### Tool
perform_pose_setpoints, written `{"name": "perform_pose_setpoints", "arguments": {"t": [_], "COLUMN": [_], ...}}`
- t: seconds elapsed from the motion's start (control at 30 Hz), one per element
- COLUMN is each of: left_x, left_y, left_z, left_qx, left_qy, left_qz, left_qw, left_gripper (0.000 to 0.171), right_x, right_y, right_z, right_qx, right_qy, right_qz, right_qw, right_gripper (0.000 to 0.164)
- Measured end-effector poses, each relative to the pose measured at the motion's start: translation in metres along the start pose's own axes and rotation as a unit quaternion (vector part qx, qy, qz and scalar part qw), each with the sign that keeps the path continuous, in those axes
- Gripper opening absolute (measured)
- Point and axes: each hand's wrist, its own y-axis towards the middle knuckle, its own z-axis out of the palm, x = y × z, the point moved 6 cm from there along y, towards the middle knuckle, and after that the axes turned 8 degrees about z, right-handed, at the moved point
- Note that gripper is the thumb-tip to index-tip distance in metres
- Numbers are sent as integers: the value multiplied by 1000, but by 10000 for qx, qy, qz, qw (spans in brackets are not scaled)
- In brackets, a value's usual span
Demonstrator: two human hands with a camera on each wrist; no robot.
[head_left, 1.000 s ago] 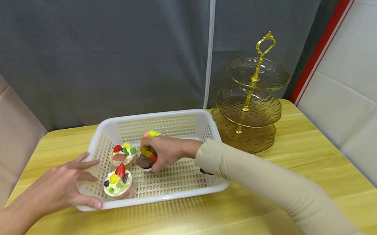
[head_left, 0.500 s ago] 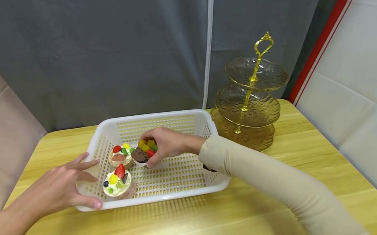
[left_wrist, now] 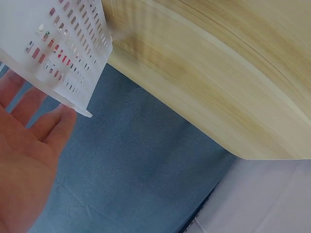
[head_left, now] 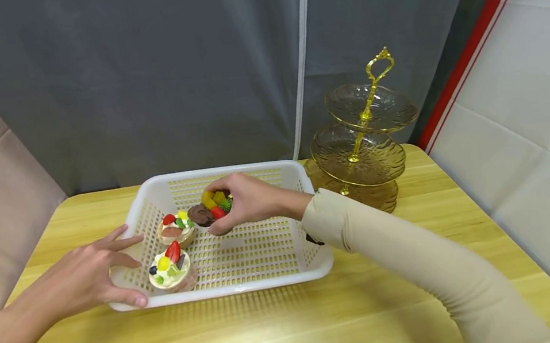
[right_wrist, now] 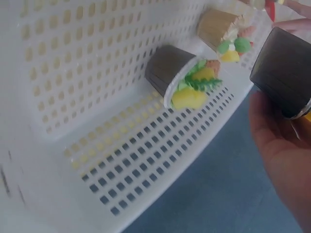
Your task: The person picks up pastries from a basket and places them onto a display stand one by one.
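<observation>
My right hand grips a chocolate cupcake topped with fruit pieces, raised over the white basket. Its dark wrapper shows above the curled fingers in the right wrist view. My left hand lies with spread fingers at the basket's left rim, the thumb by the front corner. Two cream cupcakes with fruit sit in the left of the basket: one at the back, one in front. Another cupcake in a dark wrapper lies tilted in the basket; the right hand hides it in the head view.
The white perforated basket stands on a wooden table. Right of it is a three-tier amber glass stand with a gold handle. A grey curtain hangs behind the table, and a white wall panel is at the right.
My right hand has lifted the chocolate cupcake up from the basket floor and slightly to the back. The left hand has stayed at the rim.
</observation>
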Motion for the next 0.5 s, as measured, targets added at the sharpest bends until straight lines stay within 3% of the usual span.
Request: {"name": "perform_pose_setpoints", "arguments": {"t": [0.5], "left_x": [1], "left_y": [0], "left_z": [1], "left_qx": [127], "left_qy": [-44], "left_qz": [-94], "left_qw": [9999], "left_gripper": [68], "right_x": [4], "right_y": [-27], "right_z": [-61], "right_qx": [-649], "right_qy": [-297], "right_qz": [171], "right_qw": [9973], "right_gripper": [61]}}
